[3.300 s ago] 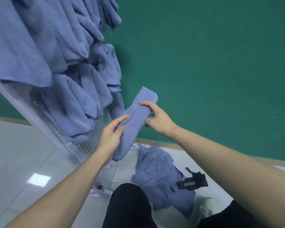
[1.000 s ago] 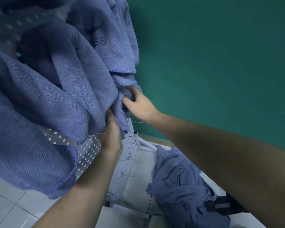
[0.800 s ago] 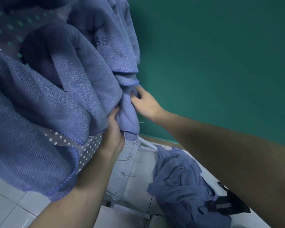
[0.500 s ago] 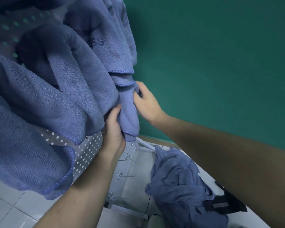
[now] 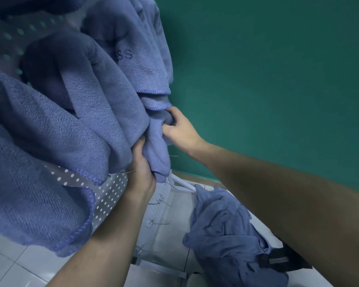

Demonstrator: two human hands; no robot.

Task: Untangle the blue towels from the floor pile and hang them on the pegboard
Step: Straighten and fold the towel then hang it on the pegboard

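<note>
Green wall behind; both hands (image 5: 180,129) (image 5: 142,166) grip a blue towel (image 5: 158,154).

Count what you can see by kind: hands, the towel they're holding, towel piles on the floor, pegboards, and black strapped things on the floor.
Hands: 2, left hand and right hand
Held towel: 1
Floor pile: 1
Pegboard: 1
Black strapped item: 1
Total: 6

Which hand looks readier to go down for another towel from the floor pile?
Probably the right hand: the floor pile lies beneath that arm. The left hand grips the towel against the pegboard.
</note>
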